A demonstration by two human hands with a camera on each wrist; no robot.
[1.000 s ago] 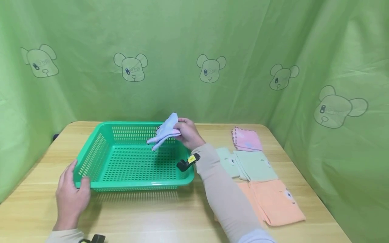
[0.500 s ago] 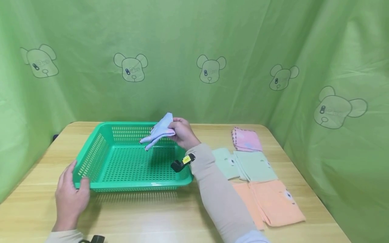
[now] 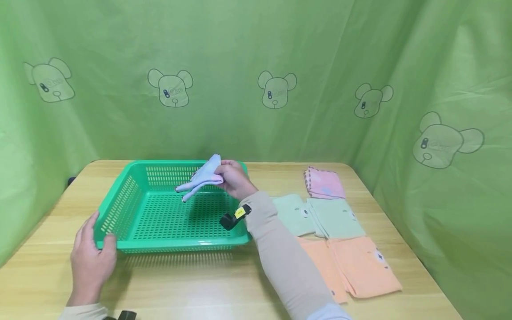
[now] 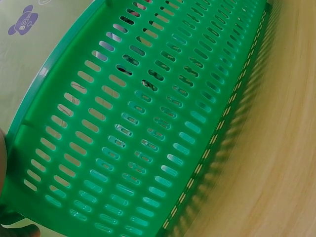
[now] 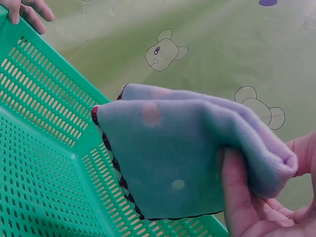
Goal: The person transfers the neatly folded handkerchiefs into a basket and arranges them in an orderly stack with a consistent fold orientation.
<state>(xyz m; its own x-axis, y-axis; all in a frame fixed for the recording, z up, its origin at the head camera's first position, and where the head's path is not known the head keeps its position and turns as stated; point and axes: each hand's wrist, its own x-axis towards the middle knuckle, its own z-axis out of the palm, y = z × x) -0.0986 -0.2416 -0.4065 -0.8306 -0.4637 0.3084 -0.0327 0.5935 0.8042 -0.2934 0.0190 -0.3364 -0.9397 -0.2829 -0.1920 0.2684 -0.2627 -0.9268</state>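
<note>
A light-blue folded towel (image 3: 201,174) with pale dots and a dark stitched edge is pinched in my right hand (image 3: 237,181), thumb on one face and fingers on the other. The towel hangs above the right part of a green plastic basket (image 3: 180,244), not touching its floor. In the right wrist view the towel (image 5: 163,153) droops toward the basket's mesh. At the basket's near-left corner, my left hand (image 3: 92,262) grips the rim, thumb on the front edge and fingers along the left side. The left wrist view shows mostly the basket's slotted front wall.
Right of the basket lie folded towels: a pink one (image 3: 326,184) at the back, two mint-green ones (image 3: 337,218) in the middle, and two orange ones (image 3: 366,269) in front, one partly behind my right sleeve. A green curtain (image 3: 224,40) encloses the wooden table (image 3: 192,284).
My right hand has moved left, and slightly down, carrying the blue towel further over the basket. My left hand keeps its hold on the corner, and the towels on the table lie still.
</note>
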